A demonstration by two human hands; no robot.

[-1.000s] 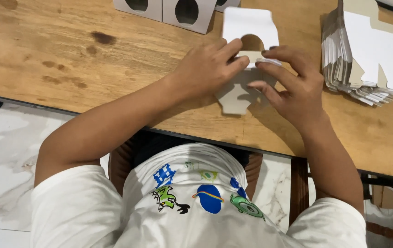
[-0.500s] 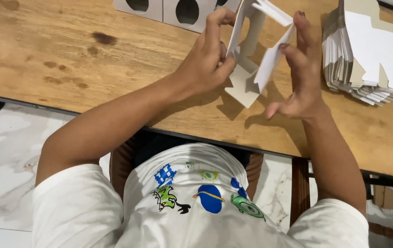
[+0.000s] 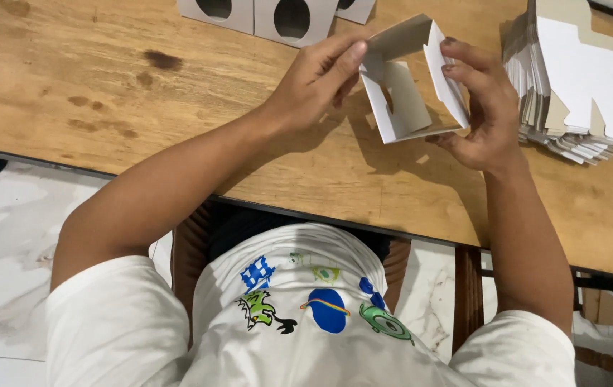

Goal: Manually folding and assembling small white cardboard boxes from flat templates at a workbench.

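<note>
White card, half-opened into a small box (image 3: 410,89), is held up just above the wooden counter (image 3: 106,93) near its far edge; the left hand (image 3: 321,75) pinches the box's upper left corner between thumb and fingers; the right hand (image 3: 482,107) is clamped on the right wall, fingertips over its top flap. To square it well, I judge both hands should press the opposite walls evenly along the creases, keeping the flaps free. A stack of flat blanks (image 3: 578,79) lies towards the far right corner; finished boxes with oval windows (image 3: 278,18) stand at the far edge.
</note>
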